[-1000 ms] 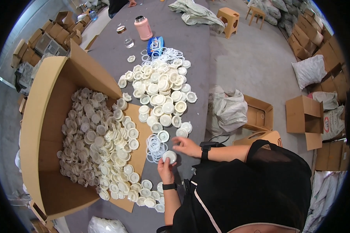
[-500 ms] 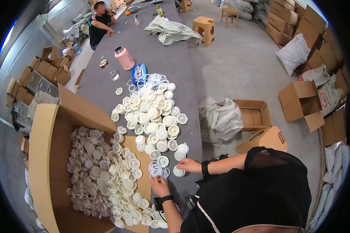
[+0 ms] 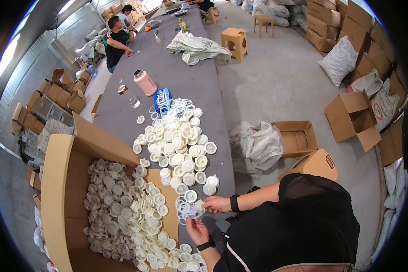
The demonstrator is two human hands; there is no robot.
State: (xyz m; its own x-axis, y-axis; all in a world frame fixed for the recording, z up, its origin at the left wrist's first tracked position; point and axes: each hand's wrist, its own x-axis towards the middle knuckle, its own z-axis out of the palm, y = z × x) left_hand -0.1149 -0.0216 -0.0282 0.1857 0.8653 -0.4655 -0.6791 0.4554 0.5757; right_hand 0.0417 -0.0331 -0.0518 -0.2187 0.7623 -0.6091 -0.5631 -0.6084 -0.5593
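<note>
My right hand (image 3: 216, 204) pinches a small white plastic cap (image 3: 199, 205) at its fingertips, just above the grey table's (image 3: 190, 86) near edge. My left hand (image 3: 195, 229) lies palm up right below it. Its fingers curl at a loose cluster of clear plastic rings (image 3: 184, 210); whether it grips one is not visible. A wide heap of white caps (image 3: 177, 147) covers the table beyond both hands. An open cardboard box (image 3: 61, 181) on my left holds several more caps and rings (image 3: 122, 213).
A pink bottle (image 3: 145, 82), a blue packet (image 3: 161, 98) and more rings lie farther up the table. A pale bundled bag (image 3: 197, 47) sits beyond. Two people (image 3: 118, 38) sit at the far left. A white sack (image 3: 256, 145), open boxes (image 3: 297, 136) and stools (image 3: 235, 41) stand on the floor at right.
My head has tilted up, so more of the room shows. The white cap has passed from my left hand to my right, and my left hand has dropped toward the rings.
</note>
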